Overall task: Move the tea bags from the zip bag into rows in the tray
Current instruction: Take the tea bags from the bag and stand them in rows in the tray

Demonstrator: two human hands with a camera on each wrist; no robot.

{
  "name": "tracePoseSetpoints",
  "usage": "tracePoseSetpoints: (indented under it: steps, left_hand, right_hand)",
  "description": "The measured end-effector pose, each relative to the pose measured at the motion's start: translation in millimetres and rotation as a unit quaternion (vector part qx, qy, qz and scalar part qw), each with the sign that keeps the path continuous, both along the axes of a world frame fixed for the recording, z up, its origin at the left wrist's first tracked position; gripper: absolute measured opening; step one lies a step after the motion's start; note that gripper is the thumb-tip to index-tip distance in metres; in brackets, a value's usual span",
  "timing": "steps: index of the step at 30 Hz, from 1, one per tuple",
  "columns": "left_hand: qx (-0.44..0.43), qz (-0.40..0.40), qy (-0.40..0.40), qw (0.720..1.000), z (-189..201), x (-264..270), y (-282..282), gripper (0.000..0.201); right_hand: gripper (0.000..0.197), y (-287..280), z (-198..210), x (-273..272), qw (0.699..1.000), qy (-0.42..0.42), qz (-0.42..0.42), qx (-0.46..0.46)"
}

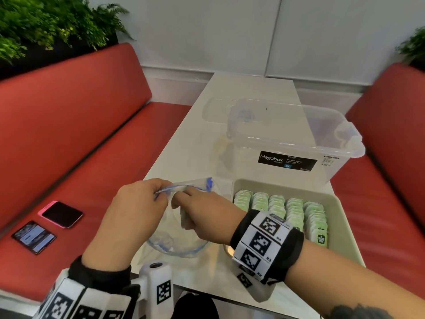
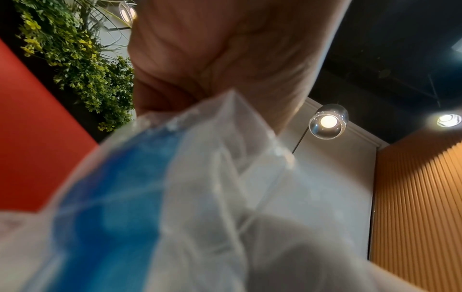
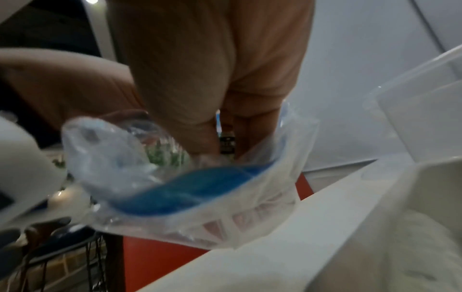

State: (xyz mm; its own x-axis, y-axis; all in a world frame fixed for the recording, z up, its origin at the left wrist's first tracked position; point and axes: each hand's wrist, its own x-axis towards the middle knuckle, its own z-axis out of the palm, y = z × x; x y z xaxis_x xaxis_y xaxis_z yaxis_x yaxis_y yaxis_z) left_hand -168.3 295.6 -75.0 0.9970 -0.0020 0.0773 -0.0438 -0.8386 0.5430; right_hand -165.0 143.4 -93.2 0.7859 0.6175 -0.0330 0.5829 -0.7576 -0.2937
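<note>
A clear zip bag (image 1: 181,240) with a blue zip strip stands on the white table in front of me. My left hand (image 1: 159,195) pinches the bag's top edge at its left end. My right hand (image 1: 182,200) grips the same edge just to the right, fingers curled over the mouth. In the wrist views the left hand (image 2: 220,49) and right hand (image 3: 212,69) close on the crumpled plastic of the bag (image 2: 225,197) (image 3: 175,193). I make out no tea bags inside it. The pale tray (image 1: 340,217) at right holds several rows of green tea bags (image 1: 282,210).
A clear Megabox storage box (image 1: 294,143) stands behind the tray, with its clear lid (image 1: 218,109) lying beyond it. Two phones (image 1: 62,214) (image 1: 34,237) lie on the red bench to the left. Red benches flank the narrow table (image 1: 184,146).
</note>
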Motion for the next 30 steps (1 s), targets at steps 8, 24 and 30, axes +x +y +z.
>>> tracePoseSetpoints:
  steps: [8, 24, 30]
  left_hand:
    - [-0.003, 0.025, -0.014, 1.0, -27.6, 18.0, -8.5, 0.034]
    - [-0.071, -0.109, 0.014, 0.991, -47.6, 17.5, -43.7, 0.081]
    - [-0.377, -0.073, -0.032, 0.923, -25.3, 13.7, -63.4, 0.014]
  right_hand:
    - [0.03, -15.7, 9.8, 10.3, 0.99, -0.059, -0.091, 0.09]
    - [0.017, -73.9, 49.9, 47.1, 0.952, 0.13, -0.205, 0.185]
    - [0.011, -82.8, 55.4, 40.5, 0.908, 0.156, -0.209, 0.327]
